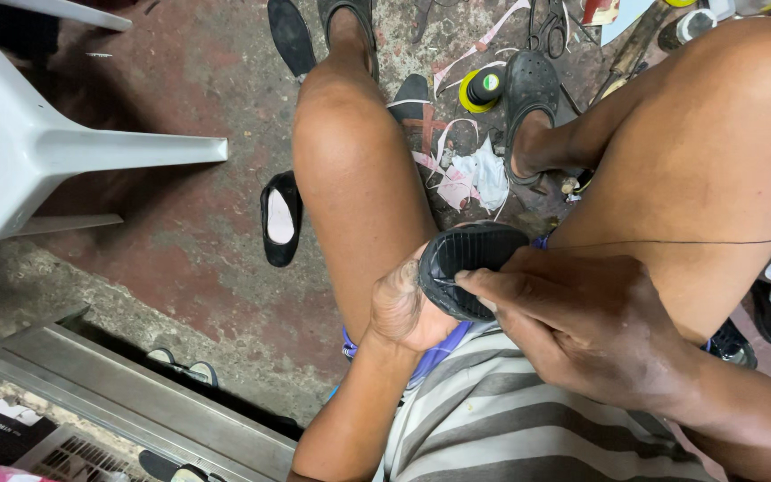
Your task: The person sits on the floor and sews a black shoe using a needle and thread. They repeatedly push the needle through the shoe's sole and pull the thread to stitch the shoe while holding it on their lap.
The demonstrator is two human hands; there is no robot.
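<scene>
Pinching thread (671, 242) at black shoe (468, 268), right hand (582, 321)

the left hand (401, 308) hides part of the black shoe (466, 268); what looks like 1 needle at the right hand's (582, 326) fingertips is too small to tell.

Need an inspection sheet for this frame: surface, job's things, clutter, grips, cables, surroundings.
Surface: worn reddish concrete floor, stained.
Job's things: black shoe held sole-up over the lap; thin dark thread runs taut from it to the right.
Clutter: black flat shoe, fabric scraps, yellow-rimmed tape roll, scissors.
Grips: left hand cups the shoe from beneath; right hand has fingertips pinched at the sole edge.
Cables: nothing seen.
Surroundings: white plastic chair at left, metal frame at lower left.
</scene>
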